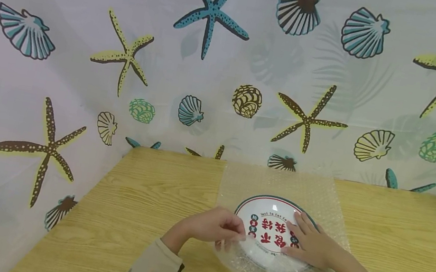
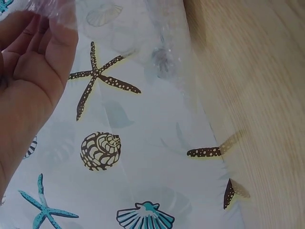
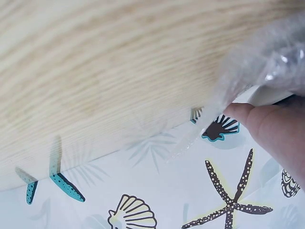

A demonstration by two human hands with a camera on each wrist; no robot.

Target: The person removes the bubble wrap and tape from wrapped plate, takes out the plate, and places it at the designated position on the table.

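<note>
A white plate (image 1: pixel 271 208) with a green and red rim and red lettering lies on a sheet of bubble wrap (image 1: pixel 335 208). The wrap's near part is folded up over the plate's lower edge. My left hand (image 1: pixel 217 226) pinches the wrap at the plate's left side. In the left wrist view, the left hand (image 2: pixel 35 67) has its fingertips on the clear bubble wrap (image 2: pixel 59 10). My right hand (image 1: pixel 314 243) rests with spread fingers on the plate's right part. The right wrist view shows part of that hand (image 3: pixel 274 126) beside the raised wrap (image 3: pixel 267 64).
The wooden table (image 1: pixel 149 182) extends to both sides of the wrap. Behind it hangs a white curtain (image 1: pixel 217 88) printed with starfish and shells, which also runs down the left side.
</note>
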